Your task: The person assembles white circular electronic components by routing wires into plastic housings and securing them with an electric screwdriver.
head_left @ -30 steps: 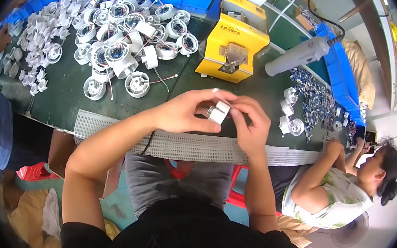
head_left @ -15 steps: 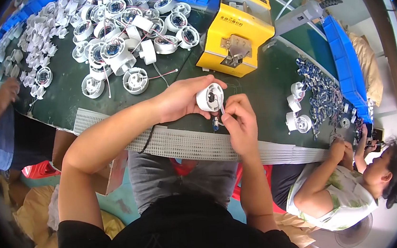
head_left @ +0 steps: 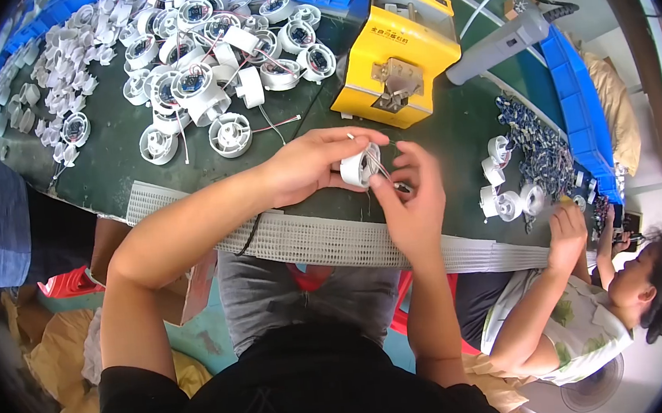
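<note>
My left hand (head_left: 307, 167) is closed around a small white round plastic housing (head_left: 355, 170), held above the front part of the green table. Thin wires (head_left: 375, 161) come out of the housing's open side, which faces right. My right hand (head_left: 417, 202) pinches these wires between thumb and fingers, close against the housing. A small dark part (head_left: 403, 187) shows in part between the right fingers; its kind is hidden. Beyond my hands lies a pile of similar white housings (head_left: 229, 134), many with blue circuit boards and wires.
A yellow machine (head_left: 388, 50) stands past my hands. Small white plastic parts (head_left: 67, 72) are heaped at left. Circuit boards (head_left: 542, 150) lie at right by a blue bin (head_left: 576, 99). A white perforated strip (head_left: 318, 239) runs along the front edge. A co-worker (head_left: 564, 311) sits at right.
The housing has moved slightly right and turned its open side toward my right hand. My right fingers have come up along the wires; the blue board that hung below is no longer plainly visible.
</note>
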A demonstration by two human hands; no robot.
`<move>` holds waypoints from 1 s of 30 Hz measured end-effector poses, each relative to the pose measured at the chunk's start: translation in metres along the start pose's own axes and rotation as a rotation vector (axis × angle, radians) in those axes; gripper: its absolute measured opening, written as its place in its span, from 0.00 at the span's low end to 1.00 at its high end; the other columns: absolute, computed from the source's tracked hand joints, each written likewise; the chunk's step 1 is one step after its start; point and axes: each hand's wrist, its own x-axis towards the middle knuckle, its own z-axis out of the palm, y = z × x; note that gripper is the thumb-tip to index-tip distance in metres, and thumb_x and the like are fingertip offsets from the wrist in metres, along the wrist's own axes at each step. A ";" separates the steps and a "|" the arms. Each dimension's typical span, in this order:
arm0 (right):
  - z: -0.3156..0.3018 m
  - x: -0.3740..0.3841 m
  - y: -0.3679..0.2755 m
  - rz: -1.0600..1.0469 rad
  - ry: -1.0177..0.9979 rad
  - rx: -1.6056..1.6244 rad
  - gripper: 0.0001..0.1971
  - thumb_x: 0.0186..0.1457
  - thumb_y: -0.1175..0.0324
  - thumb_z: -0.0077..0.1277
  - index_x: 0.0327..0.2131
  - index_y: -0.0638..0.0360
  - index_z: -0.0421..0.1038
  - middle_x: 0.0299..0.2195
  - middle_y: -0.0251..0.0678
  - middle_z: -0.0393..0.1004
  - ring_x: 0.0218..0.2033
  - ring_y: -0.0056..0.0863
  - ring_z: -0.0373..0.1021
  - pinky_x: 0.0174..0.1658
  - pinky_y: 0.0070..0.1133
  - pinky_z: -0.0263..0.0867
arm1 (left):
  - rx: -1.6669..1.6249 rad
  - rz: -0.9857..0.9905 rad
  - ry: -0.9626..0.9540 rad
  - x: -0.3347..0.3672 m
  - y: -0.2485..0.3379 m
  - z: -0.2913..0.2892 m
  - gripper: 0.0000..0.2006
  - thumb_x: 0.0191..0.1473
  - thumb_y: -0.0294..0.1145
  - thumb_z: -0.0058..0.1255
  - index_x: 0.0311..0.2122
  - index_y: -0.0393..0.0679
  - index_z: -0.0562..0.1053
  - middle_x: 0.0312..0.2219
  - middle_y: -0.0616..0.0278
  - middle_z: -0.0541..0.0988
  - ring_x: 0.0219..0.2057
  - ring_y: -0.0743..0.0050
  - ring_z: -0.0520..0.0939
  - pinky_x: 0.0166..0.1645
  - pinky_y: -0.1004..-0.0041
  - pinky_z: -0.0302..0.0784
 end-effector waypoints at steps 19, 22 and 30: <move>-0.003 0.012 0.007 -0.621 0.128 -0.495 0.11 0.56 0.75 0.51 0.42 0.63 0.76 0.47 0.44 0.68 0.38 0.31 0.68 0.40 0.25 0.67 | -0.132 0.159 0.115 -0.006 0.005 0.006 0.16 0.65 0.37 0.41 0.53 0.43 0.70 0.41 0.66 0.76 0.43 0.77 0.78 0.49 0.72 0.75; -0.013 0.009 0.001 -0.069 -0.166 0.080 0.10 0.57 0.74 0.53 0.43 0.64 0.76 0.41 0.40 0.74 0.32 0.18 0.69 0.31 0.19 0.67 | -0.123 0.238 0.056 -0.005 0.001 0.002 0.18 0.63 0.34 0.43 0.56 0.38 0.66 0.46 0.60 0.75 0.50 0.68 0.75 0.55 0.66 0.70; 0.027 0.004 -0.005 -0.009 0.103 0.440 0.10 0.48 0.82 0.60 0.37 0.68 0.76 0.30 0.35 0.75 0.26 0.19 0.72 0.29 0.16 0.71 | -0.242 0.278 -0.210 -0.007 -0.003 0.004 0.20 0.62 0.29 0.40 0.58 0.36 0.63 0.50 0.58 0.71 0.52 0.69 0.71 0.58 0.66 0.64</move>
